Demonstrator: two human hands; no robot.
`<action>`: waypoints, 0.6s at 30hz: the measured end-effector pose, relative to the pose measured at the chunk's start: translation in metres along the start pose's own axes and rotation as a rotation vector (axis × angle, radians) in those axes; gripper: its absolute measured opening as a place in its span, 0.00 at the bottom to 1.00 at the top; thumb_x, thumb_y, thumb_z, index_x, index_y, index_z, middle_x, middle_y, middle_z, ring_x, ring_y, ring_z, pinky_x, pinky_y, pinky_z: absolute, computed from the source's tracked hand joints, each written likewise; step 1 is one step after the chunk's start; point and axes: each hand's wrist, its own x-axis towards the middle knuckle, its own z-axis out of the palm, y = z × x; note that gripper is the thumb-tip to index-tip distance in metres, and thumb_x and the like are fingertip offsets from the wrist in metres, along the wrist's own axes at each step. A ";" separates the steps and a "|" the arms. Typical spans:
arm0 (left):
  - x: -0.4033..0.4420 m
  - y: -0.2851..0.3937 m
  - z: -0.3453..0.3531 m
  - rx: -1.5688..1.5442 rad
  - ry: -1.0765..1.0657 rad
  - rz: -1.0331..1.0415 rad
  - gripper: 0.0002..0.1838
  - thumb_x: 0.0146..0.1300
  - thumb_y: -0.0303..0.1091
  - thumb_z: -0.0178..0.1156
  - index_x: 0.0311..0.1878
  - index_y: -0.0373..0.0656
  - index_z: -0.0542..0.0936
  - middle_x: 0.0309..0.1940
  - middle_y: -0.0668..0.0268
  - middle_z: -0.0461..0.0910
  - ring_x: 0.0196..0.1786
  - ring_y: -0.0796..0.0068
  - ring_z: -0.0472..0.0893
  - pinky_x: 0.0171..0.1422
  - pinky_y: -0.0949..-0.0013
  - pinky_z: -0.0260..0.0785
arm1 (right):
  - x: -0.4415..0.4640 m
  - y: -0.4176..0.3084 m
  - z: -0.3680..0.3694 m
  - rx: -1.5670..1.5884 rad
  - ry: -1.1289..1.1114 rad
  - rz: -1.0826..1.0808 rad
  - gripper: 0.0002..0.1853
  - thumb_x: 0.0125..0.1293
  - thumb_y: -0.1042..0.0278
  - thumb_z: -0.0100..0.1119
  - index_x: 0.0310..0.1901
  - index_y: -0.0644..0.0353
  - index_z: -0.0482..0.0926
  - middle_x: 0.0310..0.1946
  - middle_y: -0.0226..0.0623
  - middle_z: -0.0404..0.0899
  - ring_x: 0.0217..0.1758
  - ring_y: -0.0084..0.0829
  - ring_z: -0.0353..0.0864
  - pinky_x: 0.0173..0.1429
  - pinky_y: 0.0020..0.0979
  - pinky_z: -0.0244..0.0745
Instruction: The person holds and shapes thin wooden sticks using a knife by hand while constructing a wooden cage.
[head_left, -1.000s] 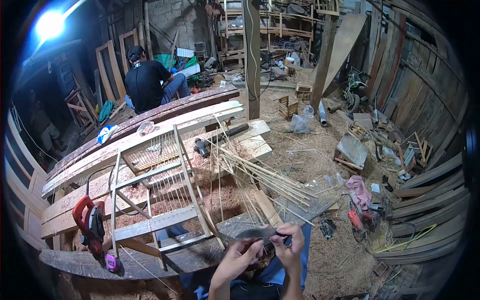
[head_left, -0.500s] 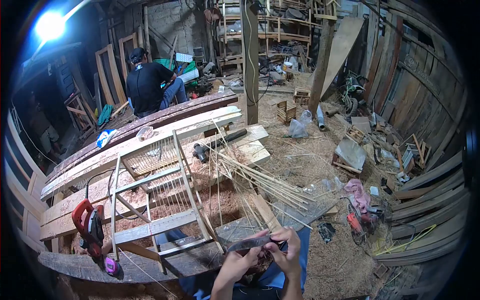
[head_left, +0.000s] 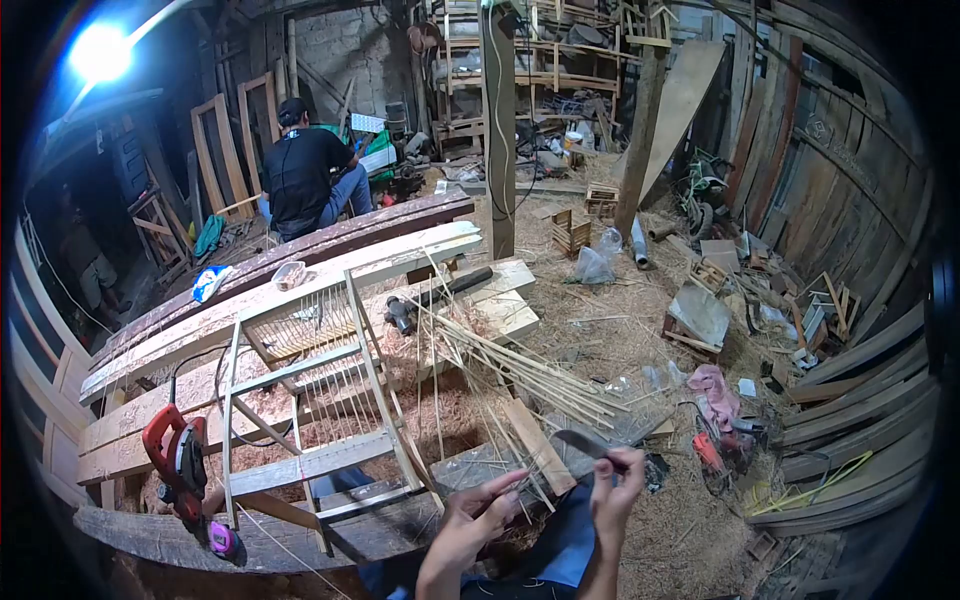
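Observation:
A curved dark knife blade (head_left: pixel 580 442) points up and left from my right hand (head_left: pixel 617 490), whose fingers are closed round its handle. Lower and to the left is my left hand (head_left: pixel 478 520), its thumb and fingers bent toward each other; a thin piece seems to lie at the fingertips, too small to make out. Beyond my hands, thin wooden sticks (head_left: pixel 540 370) lie in a loose bundle on the bench (head_left: pixel 380 525). A slatted wooden frame (head_left: pixel 315 460) stands to the left of them.
A red power tool (head_left: pixel 178 460) and a purple tape measure (head_left: pixel 222 538) rest at the bench's left end. A hammer (head_left: pixel 402 314) lies behind the frame. One person (head_left: pixel 305 175) sits at the back left. A wooden post (head_left: pixel 499 150) stands beyond the planks.
My right hand has moved right and up with the knife, away from my left hand. The blade, earlier between both hands, now points up and left. The seated person has shifted slightly.

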 end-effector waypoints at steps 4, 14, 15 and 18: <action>0.004 0.000 -0.003 -0.029 -0.006 0.027 0.20 0.71 0.29 0.60 0.64 0.34 0.75 0.29 0.71 0.74 0.27 0.89 0.65 0.27 0.81 0.56 | 0.008 -0.007 -0.014 -0.074 -0.002 0.002 0.22 0.68 0.48 0.66 0.39 0.62 0.71 0.37 0.34 0.73 0.40 0.27 0.73 0.47 0.30 0.70; 0.003 -0.020 -0.007 -0.073 -0.014 0.073 0.23 0.73 0.40 0.61 0.66 0.40 0.74 0.40 0.71 0.77 0.33 0.88 0.69 0.34 0.83 0.61 | -0.009 -0.059 0.030 0.082 -0.376 -0.246 0.17 0.54 0.59 0.77 0.35 0.56 0.77 0.31 0.35 0.83 0.34 0.38 0.81 0.42 0.37 0.70; 0.001 -0.018 -0.004 -0.099 0.018 0.047 0.24 0.71 0.40 0.63 0.65 0.38 0.74 0.36 0.71 0.75 0.29 0.88 0.66 0.31 0.83 0.56 | -0.012 -0.060 0.032 0.064 -0.401 -0.255 0.17 0.54 0.59 0.77 0.35 0.56 0.77 0.31 0.35 0.83 0.34 0.38 0.81 0.42 0.37 0.70; 0.001 -0.019 -0.006 -0.001 0.026 0.075 0.23 0.73 0.43 0.60 0.65 0.41 0.76 0.42 0.72 0.79 0.35 0.89 0.70 0.40 0.84 0.64 | -0.009 -0.064 0.031 0.056 -0.381 -0.259 0.17 0.54 0.59 0.77 0.35 0.56 0.77 0.31 0.35 0.83 0.34 0.38 0.80 0.42 0.37 0.70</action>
